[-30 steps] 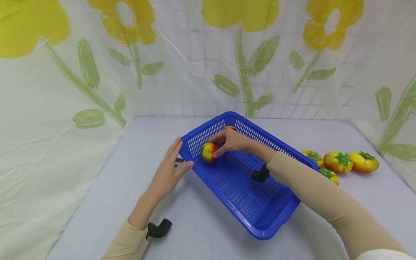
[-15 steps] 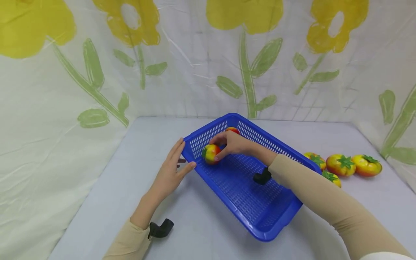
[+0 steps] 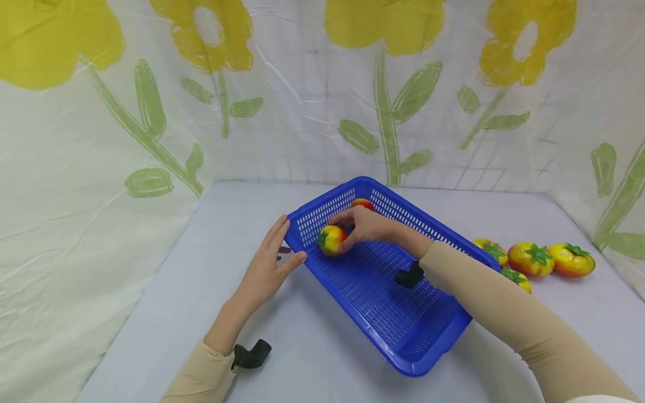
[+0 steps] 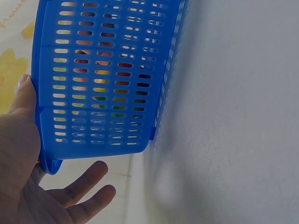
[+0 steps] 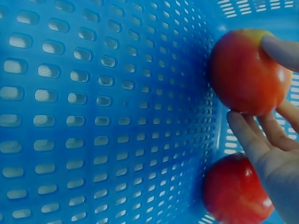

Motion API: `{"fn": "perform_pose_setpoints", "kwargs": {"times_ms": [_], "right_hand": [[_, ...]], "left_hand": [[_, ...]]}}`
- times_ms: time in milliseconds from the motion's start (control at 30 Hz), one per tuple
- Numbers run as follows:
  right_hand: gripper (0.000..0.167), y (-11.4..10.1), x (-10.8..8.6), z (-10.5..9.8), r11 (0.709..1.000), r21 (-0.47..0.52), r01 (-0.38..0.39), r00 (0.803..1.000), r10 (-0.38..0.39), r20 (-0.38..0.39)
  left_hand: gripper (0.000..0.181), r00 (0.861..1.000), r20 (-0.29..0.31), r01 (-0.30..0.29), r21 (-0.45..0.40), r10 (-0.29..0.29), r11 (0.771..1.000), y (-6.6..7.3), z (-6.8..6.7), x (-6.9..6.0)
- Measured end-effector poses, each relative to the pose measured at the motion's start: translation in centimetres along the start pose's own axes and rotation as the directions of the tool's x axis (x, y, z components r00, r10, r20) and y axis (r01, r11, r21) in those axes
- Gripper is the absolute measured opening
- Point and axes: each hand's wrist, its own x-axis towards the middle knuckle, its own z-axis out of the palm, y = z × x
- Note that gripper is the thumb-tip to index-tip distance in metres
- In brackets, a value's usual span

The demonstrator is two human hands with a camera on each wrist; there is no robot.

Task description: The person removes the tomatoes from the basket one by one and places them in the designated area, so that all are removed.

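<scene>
A blue plastic basket (image 3: 413,366) with slotted walls lies slantwise on the table. At its left corner is my left hand (image 3: 264,268), thumb and fingers spread to either side of the rim and fairly straight. Inside that end, my right hand (image 3: 370,225) holds a yellow-red tomato (image 3: 330,240) with a green leafy top, between thumb and fingers. The right wrist view shows this tomato (image 5: 245,70) against the slotted bottom. Beside it a second, redder tomato (image 5: 236,189) lies in the basket, partly hidden by the hand in the head view.
Right of the basket, several more tomatoes (image 3: 531,259) lie on the pale table (image 3: 302,358), one partly behind the basket rim. A sheet with painted yellow flowers (image 3: 312,112) hangs behind the table. Black wrist mounts (image 3: 252,354) are on both forearms.
The whole scene has shifted slightly right and down in the head view. The tomato in my right hand has turned a little, showing more of its green top. Both hands keep their places.
</scene>
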Motion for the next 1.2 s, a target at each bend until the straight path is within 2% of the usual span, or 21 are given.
{"fn": "perform_pose_setpoints", "kwargs": {"times_ms": [233,567,867,1200], "right_hand": [[0.063,-0.01,-0.11,-0.05,0.999,-0.031,-0.012,1.0,0.012,0.004],[0.064,0.33,-0.05,-0.25,0.999,0.003,0.037,0.998,-0.038,0.045],[0.064,0.31,0.11,-0.13,0.998,0.019,0.052,0.996,-0.053,0.071],[0.067,0.16,0.14,-0.62,0.997,0.025,0.072,0.996,-0.073,0.052]], "left_hand": [[0.081,1.0,-0.002,-0.005,0.006,0.005,1.0,0.09,-0.06,-0.01],[0.081,1.0,0.006,-0.007,0.003,0.007,1.0,0.1,-0.04,0.12],[0.081,1.0,0.001,-0.002,0.004,0.002,1.0,0.03,-0.13,-0.13],[0.08,1.0,0.002,-0.002,0.002,0.002,1.0,0.12,-0.1,-0.08]]}}
